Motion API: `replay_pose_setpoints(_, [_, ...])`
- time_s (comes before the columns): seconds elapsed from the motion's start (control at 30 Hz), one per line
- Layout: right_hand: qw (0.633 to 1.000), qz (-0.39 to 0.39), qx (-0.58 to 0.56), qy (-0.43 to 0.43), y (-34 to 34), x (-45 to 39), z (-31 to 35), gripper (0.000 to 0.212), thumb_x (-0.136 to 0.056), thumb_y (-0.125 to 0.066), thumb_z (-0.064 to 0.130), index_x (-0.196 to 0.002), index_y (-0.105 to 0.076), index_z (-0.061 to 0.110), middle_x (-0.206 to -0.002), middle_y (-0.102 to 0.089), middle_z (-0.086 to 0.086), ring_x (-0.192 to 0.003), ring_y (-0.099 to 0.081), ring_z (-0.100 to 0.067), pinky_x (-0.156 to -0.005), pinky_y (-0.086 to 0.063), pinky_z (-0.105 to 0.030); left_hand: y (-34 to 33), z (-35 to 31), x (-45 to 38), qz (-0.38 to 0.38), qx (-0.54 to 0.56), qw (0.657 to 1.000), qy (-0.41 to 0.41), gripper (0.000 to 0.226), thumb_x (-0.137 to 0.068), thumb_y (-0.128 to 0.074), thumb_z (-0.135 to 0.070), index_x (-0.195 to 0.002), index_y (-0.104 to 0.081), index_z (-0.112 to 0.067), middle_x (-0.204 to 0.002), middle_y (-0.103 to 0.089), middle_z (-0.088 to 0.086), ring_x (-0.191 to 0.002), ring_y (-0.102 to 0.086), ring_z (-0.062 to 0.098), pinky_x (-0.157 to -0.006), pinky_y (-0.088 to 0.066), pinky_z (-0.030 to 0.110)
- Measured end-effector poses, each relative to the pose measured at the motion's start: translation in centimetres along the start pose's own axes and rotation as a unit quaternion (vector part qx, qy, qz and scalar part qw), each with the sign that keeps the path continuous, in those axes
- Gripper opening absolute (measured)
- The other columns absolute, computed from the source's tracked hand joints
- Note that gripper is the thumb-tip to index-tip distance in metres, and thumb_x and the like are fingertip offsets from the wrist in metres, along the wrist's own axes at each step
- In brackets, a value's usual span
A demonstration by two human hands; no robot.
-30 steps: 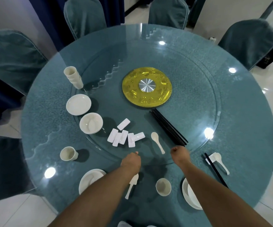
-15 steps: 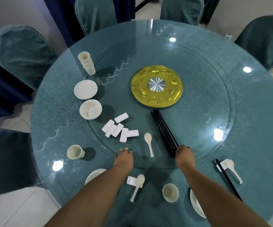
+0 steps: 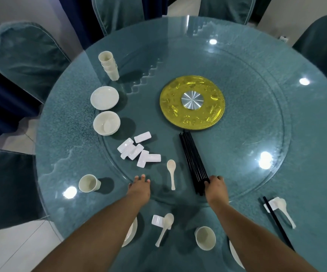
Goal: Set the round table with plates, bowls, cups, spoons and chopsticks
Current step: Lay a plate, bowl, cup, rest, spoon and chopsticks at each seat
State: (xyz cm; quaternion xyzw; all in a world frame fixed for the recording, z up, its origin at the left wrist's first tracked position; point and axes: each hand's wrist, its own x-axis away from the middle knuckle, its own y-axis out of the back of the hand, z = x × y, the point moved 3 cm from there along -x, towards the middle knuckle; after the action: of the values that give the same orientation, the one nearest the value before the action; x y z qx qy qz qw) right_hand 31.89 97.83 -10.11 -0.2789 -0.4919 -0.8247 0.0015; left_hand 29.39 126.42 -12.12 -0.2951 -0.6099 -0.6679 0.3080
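Note:
My right hand curls its fingers over the near end of the bundle of black chopsticks on the glass turntable. My left hand rests on the turntable's near edge with its fingers straight, holding nothing. A loose white spoon lies between my hands. Several white rests lie in a heap beyond my left hand. Close to me a spoon leans on a rest beside a cup. A plate shows partly under my left forearm.
A stack of cups, a plate and a bowl stand at the left. One cup stands near the left edge. A yellow disc marks the centre. At the right lie chopsticks and a spoon. Covered chairs surround the table.
My left hand left the rest and spoon near me and moved forward, fingers straightened, onto the turntable edge. My right hand reached the near end of the chopstick bundle and curled over it.

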Motion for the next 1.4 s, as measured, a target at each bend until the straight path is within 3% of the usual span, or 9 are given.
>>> replay_pose_setpoints(0.33, [1.000, 0.019, -0.007, -0.013, 0.1, -1.0, 0.6, 0.021, -0.094, -0.055, 0.013, -0.111, -0.058, 0.003, -0.110, -0.063, -0.015, -0.102, -0.059, -0.031, -0.088, -0.050, -0.040, 0.0, 0.2, 0.1, 0.004, -0.024, 1.000, 0.002, 0.067, -0.099, -0.039, -0.006, -0.158, -0.009, -0.016, -0.165, 0.006, 0.007, -0.151, 0.001, 0.033, -0.121, -0.017, 0.048])
replay_pose_setpoints(0.57, [1.000, 0.024, 0.011, -0.011, 0.0, -1.2, 0.8, 0.022, -0.094, -0.052, 0.013, -0.111, -0.060, 0.001, -0.115, -0.056, -0.017, -0.101, -0.057, -0.031, -0.087, -0.046, -0.035, 0.0, 0.2, 0.2, 0.000, -0.023, 1.000, 0.003, 0.069, -0.097, -0.041, -0.004, -0.157, -0.009, -0.015, -0.165, 0.005, 0.008, -0.151, 0.002, 0.033, -0.120, -0.017, 0.049])
replay_pose_setpoints(0.73, [0.999, 0.042, 0.013, -0.023, 0.2, -0.6, 0.5, 0.022, -0.094, -0.050, 0.014, -0.106, -0.061, -0.001, -0.109, -0.063, -0.019, -0.102, -0.059, -0.034, -0.083, -0.047, -0.035, 0.5, 0.2, 0.5, 0.000, -0.027, 1.000, -0.003, 0.059, -0.101, -0.031, -0.009, -0.157, -0.013, -0.014, -0.165, 0.002, 0.009, -0.151, -0.002, 0.034, -0.121, -0.017, 0.048])
replay_pose_setpoints(0.8, [0.999, 0.050, 0.012, -0.014, 0.8, 0.2, 0.5, 0.021, -0.094, -0.051, 0.016, -0.101, -0.063, 0.001, -0.105, -0.067, -0.019, -0.101, -0.061, -0.034, -0.081, -0.047, -0.034, 1.3, 0.0, 1.1, -0.012, -0.013, 1.000, -0.007, 0.055, -0.102, -0.030, -0.010, -0.156, -0.020, -0.012, -0.164, -0.005, 0.011, -0.149, -0.010, 0.035, -0.120, -0.021, 0.046])
replay_pose_setpoints(0.93, [0.997, 0.068, -0.015, 0.026, 2.0, 2.4, 1.2, 0.016, -0.093, -0.057, 0.020, -0.080, -0.062, 0.012, -0.097, -0.070, -0.016, -0.097, -0.064, -0.032, -0.079, -0.047, -0.031, 3.4, 0.0, 3.0, -0.066, 0.088, 0.994, 0.003, 0.040, -0.098, -0.038, -0.007, -0.135, -0.053, -0.006, -0.142, -0.047, 0.015, -0.129, -0.048, 0.031, -0.108, -0.041, 0.038])
replay_pose_setpoints(1.0, [0.996, 0.069, -0.035, 0.047, 2.4, 4.2, 2.0, 0.012, -0.092, -0.060, 0.022, -0.086, -0.066, 0.013, -0.089, -0.070, -0.010, -0.092, -0.064, -0.028, -0.079, -0.046, -0.028, 4.6, 0.1, 4.4, -0.097, 0.172, 0.980, 0.025, 0.033, -0.095, -0.043, -0.009, -0.122, -0.062, -0.007, -0.130, -0.060, 0.014, -0.120, -0.058, 0.030, -0.101, -0.047, 0.036])
replay_pose_setpoints(1.1, [0.992, 0.082, -0.040, 0.091, 2.5, 6.9, 3.6, 0.013, -0.089, -0.062, 0.027, -0.078, -0.061, 0.020, -0.070, -0.059, 0.003, -0.075, -0.056, -0.019, -0.069, -0.042, -0.025, 6.1, -1.0, 7.0, -0.153, 0.296, 0.943, 0.020, 0.028, -0.097, -0.046, -0.020, -0.103, -0.071, -0.008, -0.111, -0.070, 0.014, -0.105, -0.065, 0.030, -0.090, -0.049, 0.031])
replay_pose_setpoints(1.3, [0.980, 0.120, -0.013, 0.157, 0.6, 12.7, 5.8, 0.024, -0.086, -0.062, 0.025, -0.065, -0.053, 0.022, -0.070, -0.060, 0.001, -0.070, -0.056, -0.016, -0.067, -0.043, -0.030, 4.4, -3.6, 11.0, -0.154, 0.501, 0.852, 0.005, 0.049, -0.096, -0.050, -0.050, -0.078, -0.069, -0.009, -0.081, -0.075, 0.010, -0.083, -0.071, 0.023, -0.079, -0.053, 0.027])
replay_pose_setpoints(1.4, [0.975, 0.141, 0.011, 0.170, -0.9, 15.1, 6.2, 0.010, -0.087, -0.062, 0.026, -0.080, -0.062, 0.019, -0.080, -0.065, 0.000, -0.075, -0.057, -0.014, -0.066, -0.042, -0.024, 2.7, -3.2, 12.7, -0.176, 0.521, 0.834, 0.032, 0.041, -0.092, -0.059, -0.047, -0.070, -0.067, -0.013, -0.077, -0.075, 0.008, -0.079, -0.071, 0.020, -0.073, -0.051, 0.024])
